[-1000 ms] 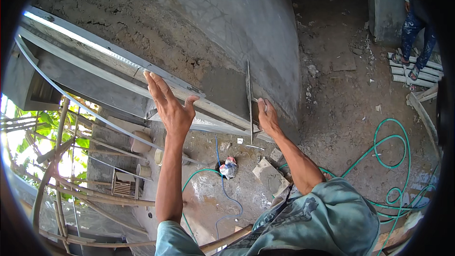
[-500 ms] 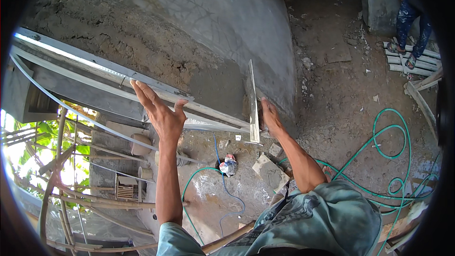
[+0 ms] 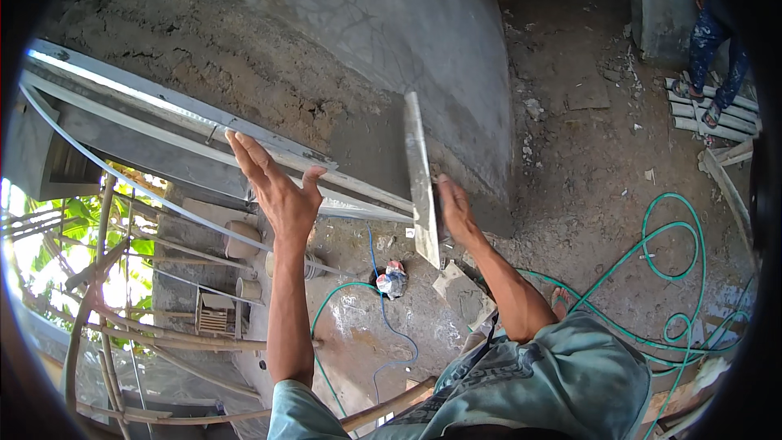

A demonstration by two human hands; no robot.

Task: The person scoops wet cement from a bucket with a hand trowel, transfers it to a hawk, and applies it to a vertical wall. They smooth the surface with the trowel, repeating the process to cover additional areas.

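Observation:
My right hand (image 3: 456,210) is closed behind a long, flat plastering float (image 3: 420,183); its handle is hidden by my fingers. The float's blade shows nearly edge-on, up against smooth wet plaster (image 3: 368,143) on the wall. Farther left on the wall lies rough, uneven plaster (image 3: 220,65). A long, pale straight batten (image 3: 130,85) runs along the wall's edge. My left hand (image 3: 281,200) is open with fingers stretched out and thumb apart, its fingertips at this batten; whether the palm presses on it I cannot tell.
Below lie a green hose (image 3: 643,269) in loops, a blue cord (image 3: 391,327), a crumpled bag (image 3: 392,279) and a mortar-smeared board (image 3: 464,295). Bamboo poles (image 3: 102,244) stand at left. Another person's legs (image 3: 707,61) show at the far right, beside pale slats (image 3: 692,118).
My right hand and the float have shifted a little left along the wall, and the float's face has turned more into view. My left hand stays nearly in place.

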